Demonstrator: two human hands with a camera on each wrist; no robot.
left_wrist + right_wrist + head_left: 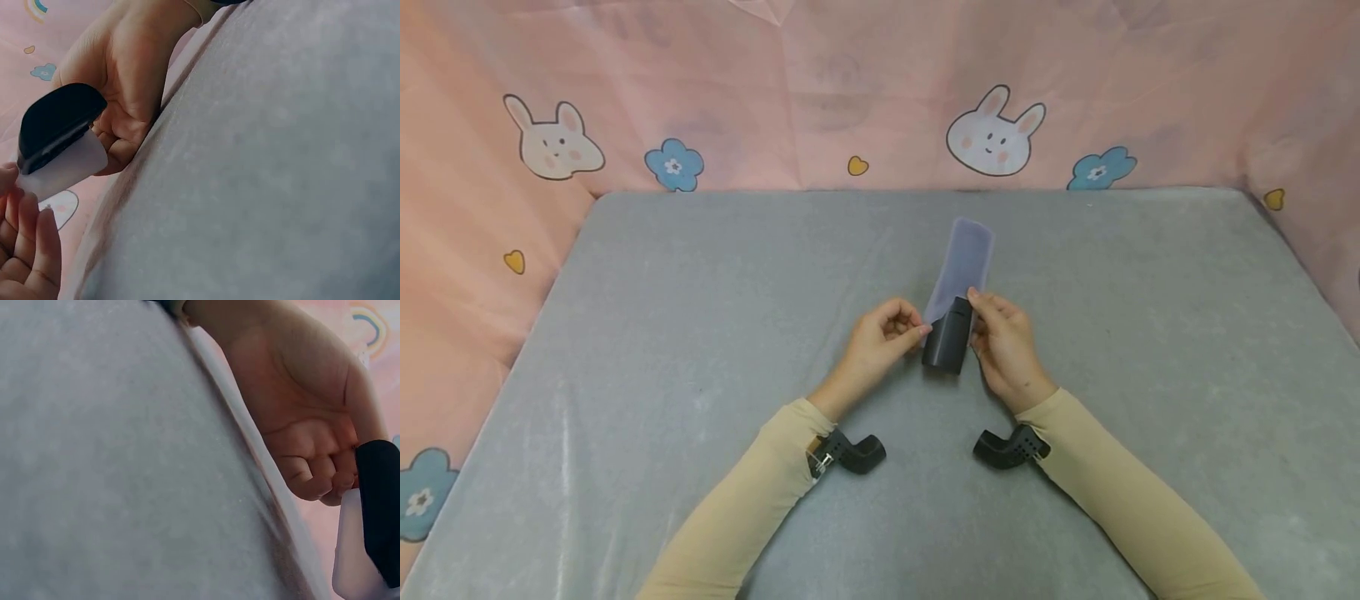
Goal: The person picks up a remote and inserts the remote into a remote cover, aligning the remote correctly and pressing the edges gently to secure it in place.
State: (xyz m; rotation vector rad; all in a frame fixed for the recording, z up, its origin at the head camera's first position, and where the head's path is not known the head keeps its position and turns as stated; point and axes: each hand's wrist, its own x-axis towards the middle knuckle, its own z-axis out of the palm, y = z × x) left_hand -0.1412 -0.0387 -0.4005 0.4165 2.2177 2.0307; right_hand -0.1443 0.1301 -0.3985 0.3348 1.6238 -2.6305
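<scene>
A black, smooth, curved piece (947, 340) lies against the near end of a long, flat, translucent bluish-purple strip or sleeve (967, 258). Both are held over the middle of the table. At the left edge, my left hand (880, 340) pinches them between thumb and forefinger. My right hand (1006, 346) grips the right side, its thumb near the top of the black piece and its other fingers partly hidden. From the left wrist, the black piece (59, 122) shows a rounded end above the pale sleeve (72, 169). Only part of the black piece (380, 509) shows in the right wrist view.
A grey cloth covers the table (700, 317). Behind it and along the sides hangs a pink curtain (880, 92) with rabbits, flowers and hearts. Dark curved wrist mounts (861, 454) stick inward from both beige sleeves (752, 500).
</scene>
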